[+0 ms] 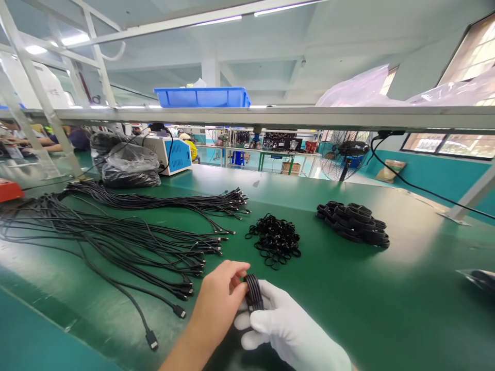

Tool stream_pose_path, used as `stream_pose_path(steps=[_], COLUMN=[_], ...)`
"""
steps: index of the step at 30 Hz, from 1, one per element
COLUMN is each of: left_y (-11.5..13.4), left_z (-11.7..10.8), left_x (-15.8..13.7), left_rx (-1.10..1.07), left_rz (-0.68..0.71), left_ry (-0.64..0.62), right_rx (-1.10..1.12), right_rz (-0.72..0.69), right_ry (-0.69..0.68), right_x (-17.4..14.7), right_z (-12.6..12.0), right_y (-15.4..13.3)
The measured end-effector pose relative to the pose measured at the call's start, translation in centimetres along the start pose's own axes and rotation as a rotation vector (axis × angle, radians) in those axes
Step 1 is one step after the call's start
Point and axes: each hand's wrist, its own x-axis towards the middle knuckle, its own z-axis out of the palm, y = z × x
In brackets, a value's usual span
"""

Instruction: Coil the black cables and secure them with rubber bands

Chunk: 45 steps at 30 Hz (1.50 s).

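A coiled black cable (253, 291) is held up over the green tabletop, its turns lying side by side. My right hand (284, 319), in a white glove, grips the coil between thumb and fingers. Bare, my left hand (224, 291) closes its thumb and fingers at the coil's left side. Just beyond the hands lies a heap of small black bands (276, 237). Loose black cables (135, 237) spread across the left, their plugs toward the middle. Farther right, finished-looking coiled cables (353, 221) form a pile.
A shelf (286, 116) crosses above the table, with a blue bin (203, 97) on it. At the back left stand a plastic bag of black items (131, 165) and a blue-white machine (176, 154). A fan (344, 154) is behind the table. A clear bag (479, 281) lies far right.
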Motion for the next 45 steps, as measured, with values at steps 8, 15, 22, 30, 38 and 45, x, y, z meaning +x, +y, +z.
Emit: stream_pose_path(steps=[8, 15, 22, 30, 38, 45], left_y=[1.0, 1.6, 1.3, 1.0, 1.3, 0.8], left_z=[-1.6, -1.7, -3.0, -0.1, -0.7, -0.7], left_x=[-1.8, -2.0, -1.1, -1.9, -1.0, -0.2], left_rx=[-0.209, -0.057, -0.084, 0.394, 0.273, 0.126], left_rz=[-0.177, -0.068, -0.036, 0.53, 0.376, 0.181], left_ry=[-0.292, -0.27, -0.082, 0.22, 0.126, 0.035], right_rx=[-0.013, 0.065, 0.265, 0.053, 0.049, 0.055], right_rz=[-0.029, -0.014, 0.024, -0.009, 0.012, -0.023], right_ry=[-0.043, -0.106, -0.286, -0.179, -0.078, -0.066], right_x=[0.0, 0.1, -0.2, 0.1, 0.3, 0.2], right_z=[0.1, -0.3, -0.9, 0.6, 0.6, 0.7], right_y=[-0.4, -0.1, 0.4, 0.2, 0.1, 0.2])
